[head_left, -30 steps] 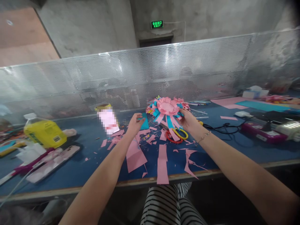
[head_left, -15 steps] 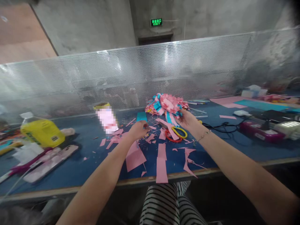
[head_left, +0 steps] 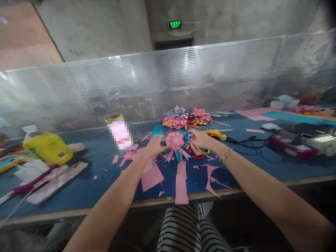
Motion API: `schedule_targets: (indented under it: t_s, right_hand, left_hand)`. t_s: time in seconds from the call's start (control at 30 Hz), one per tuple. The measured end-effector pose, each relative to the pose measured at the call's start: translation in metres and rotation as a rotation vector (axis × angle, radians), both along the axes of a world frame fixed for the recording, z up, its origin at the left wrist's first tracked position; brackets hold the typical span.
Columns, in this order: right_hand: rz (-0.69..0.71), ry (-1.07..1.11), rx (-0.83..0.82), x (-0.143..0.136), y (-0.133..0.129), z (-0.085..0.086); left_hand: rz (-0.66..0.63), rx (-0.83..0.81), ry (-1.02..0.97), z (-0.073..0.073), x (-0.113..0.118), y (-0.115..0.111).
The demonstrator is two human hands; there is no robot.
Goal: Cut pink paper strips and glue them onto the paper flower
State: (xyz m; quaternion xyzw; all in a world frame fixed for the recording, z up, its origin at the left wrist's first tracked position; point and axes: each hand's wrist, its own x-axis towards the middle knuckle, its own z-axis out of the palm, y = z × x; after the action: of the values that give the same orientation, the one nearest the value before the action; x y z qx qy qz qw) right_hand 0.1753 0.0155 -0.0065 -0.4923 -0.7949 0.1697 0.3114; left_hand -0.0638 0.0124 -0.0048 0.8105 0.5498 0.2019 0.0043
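A pink and blue paper rosette (head_left: pixel 175 140) with fringed strips hangs between my two hands above the table. My left hand (head_left: pixel 156 144) grips its left edge, and my right hand (head_left: pixel 197 138) pinches the opposite edge. Pink paper strips (head_left: pixel 181 183) and a larger pink piece (head_left: pixel 152 175) lie below it on the blue tabletop. Partly hidden behind my right hand are scissors with red and yellow handles (head_left: pixel 204 151). Two heaps of pink paper flowers, a larger one (head_left: pixel 175 118) and a smaller one (head_left: pixel 200 116), sit just beyond.
A yellow-handled glue gun (head_left: pixel 216 134) lies right of my hand, its black cable running to a magenta power strip (head_left: pixel 292 146). At left stand a yellow bottle (head_left: pixel 47 147) and a pink phone (head_left: pixel 57 183). A perforated metal screen (head_left: pixel 105 84) borders the table's back.
The rosette has come from the back heap toward me and turned to face up. My right hand moved left and nearer with it, and my left hand has taken hold of its other side.
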Motion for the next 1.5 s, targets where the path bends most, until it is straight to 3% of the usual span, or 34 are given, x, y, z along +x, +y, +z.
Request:
schedule_targets:
  t_s: [0.07, 0.2, 0.37, 0.47, 0.57, 0.63, 0.73, 0.8, 0.93, 1.07, 1.2, 1.27, 1.37, 1.47, 1.5]
  right_hand:
    - [-0.09, -0.189, -0.016, 0.001, -0.004, 0.001]
    - [0.022, -0.419, -0.026, -0.002, -0.02, 0.008]
    - [-0.014, -0.567, -0.036, 0.001, -0.02, 0.01]
    - [-0.122, -0.44, -0.005, 0.006, -0.012, 0.01]
    - [-0.196, -0.168, 0.229, 0.006, -0.01, 0.016]
    - [-0.134, 0.037, 0.336, 0.0, -0.014, 0.02]
    - [0.01, 0.231, 0.292, -0.012, -0.019, 0.02]
    - [0.069, 0.251, 0.277, -0.019, -0.019, 0.015]
    - [0.132, 0.206, 0.319, -0.026, -0.018, 0.008]
    - [0.242, 0.16, 0.31, -0.027, -0.024, 0.01]
    - [0.258, 0.057, 0.281, -0.023, -0.027, 0.017]
    - [0.163, -0.02, 0.289, -0.014, -0.022, 0.019]
    - [-0.17, -0.221, 0.283, 0.013, -0.007, 0.017]
    - [-0.576, -0.418, 0.092, 0.048, 0.01, 0.01]
    - [-0.65, -0.446, 0.025, 0.059, 0.016, 0.006]
  left_hand:
    - [-0.036, -0.012, 0.044, -0.004, -0.001, 0.001]
    - [-0.028, -0.004, 0.03, -0.006, -0.002, 0.002]
    - [0.026, 0.025, -0.012, -0.003, -0.001, 0.001]
    - [0.013, 0.053, -0.041, 0.001, 0.001, 0.0]
    - [-0.054, 0.103, -0.125, 0.008, 0.006, -0.006]
    - [-0.177, 0.127, -0.21, 0.014, 0.012, -0.014]
    - [-0.365, 0.028, -0.329, 0.019, 0.022, -0.028]
    - [-0.417, -0.022, -0.332, 0.02, 0.028, -0.033]
    - [-0.398, -0.062, -0.326, 0.017, 0.036, -0.036]
    - [-0.343, -0.151, -0.528, 0.016, 0.038, -0.032]
    - [-0.163, -0.207, -0.713, 0.02, 0.037, -0.029]
    - [-0.05, -0.163, -0.758, 0.021, 0.035, -0.027]
    - [0.012, -0.077, -0.832, 0.022, 0.03, -0.024]
    - [0.029, -0.056, -0.832, 0.021, 0.025, -0.02]
    - [0.035, -0.066, -0.817, 0.021, 0.024, -0.02]
